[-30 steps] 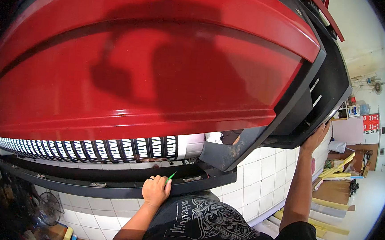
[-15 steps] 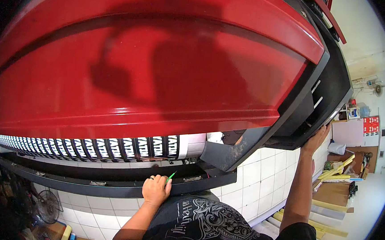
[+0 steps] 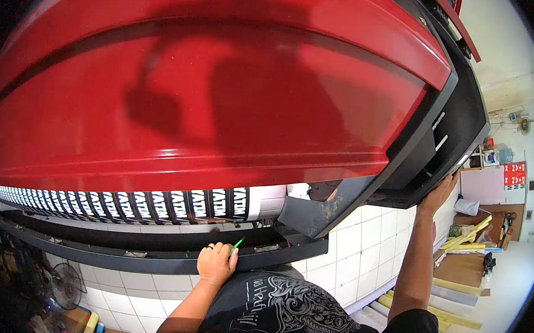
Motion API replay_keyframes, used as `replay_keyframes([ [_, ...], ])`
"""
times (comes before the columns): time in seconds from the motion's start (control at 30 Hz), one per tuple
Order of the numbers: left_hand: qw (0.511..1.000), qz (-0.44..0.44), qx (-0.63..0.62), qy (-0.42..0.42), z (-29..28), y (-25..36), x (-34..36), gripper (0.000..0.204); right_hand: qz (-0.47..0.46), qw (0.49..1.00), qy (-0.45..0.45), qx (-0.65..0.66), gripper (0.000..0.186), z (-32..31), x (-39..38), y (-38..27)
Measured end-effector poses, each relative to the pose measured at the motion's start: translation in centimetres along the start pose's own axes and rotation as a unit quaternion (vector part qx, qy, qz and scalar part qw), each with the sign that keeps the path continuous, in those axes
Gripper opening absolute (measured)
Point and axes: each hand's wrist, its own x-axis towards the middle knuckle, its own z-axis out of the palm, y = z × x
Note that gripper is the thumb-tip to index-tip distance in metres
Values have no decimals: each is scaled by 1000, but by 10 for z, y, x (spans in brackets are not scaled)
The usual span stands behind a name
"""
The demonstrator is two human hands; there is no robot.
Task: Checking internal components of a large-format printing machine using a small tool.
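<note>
Running left to right beyond the black tray [image 3: 285, 254]: printed sheet [image 3: 146, 208], nearer the left hand [image 3: 215, 263], which pinches a green pen [image 3: 237, 245] at the tray's rim; right hand [image 3: 442, 191] against black end housing [image 3: 465, 118], grip unclear

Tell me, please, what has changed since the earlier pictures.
The red cover reaches slightly farther right in view; nothing was grasped or released. The left hand stays on the black rail with the green tool, the right hand on the black housing.
</note>
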Motion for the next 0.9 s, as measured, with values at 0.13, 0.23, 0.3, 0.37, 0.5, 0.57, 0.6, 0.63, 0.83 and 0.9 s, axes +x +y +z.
replay_keyframes([
  [0.13,1000,0,7,2,-1,0,0,15,-14,1000,4,-23,57,0,0,2],
  [0.23,1000,0,9,1,2,-1,-1,15,-1,1000,9,-21,57,1,0,-1],
  [0.3,1000,0,7,2,2,-2,-1,15,-4,1000,12,-20,57,-1,1,2],
  [0.37,1000,0,6,4,3,-2,-2,15,-6,1000,15,-19,57,0,1,3],
  [0.5,1000,-3,7,-1,1,-1,-1,16,-8,1000,11,-14,57,1,-1,0],
  [0.57,1000,-4,7,-3,0,0,-1,15,-14,1000,2,-26,57,0,0,0],
  [0.6,1000,-1,6,0,-1,0,0,15,-6,1000,8,-11,57,0,0,0],
  [0.63,1000,2,4,2,-1,0,0,15,1,1000,13,3,57,0,0,1],
  [0.83,1000,4,4,8,1,-1,-1,16,3,1000,15,26,57,0,1,5],
  [0.9,1000,5,4,-1,2,-1,-1,15,-1,1000,18,16,57,-6,5,13],
])
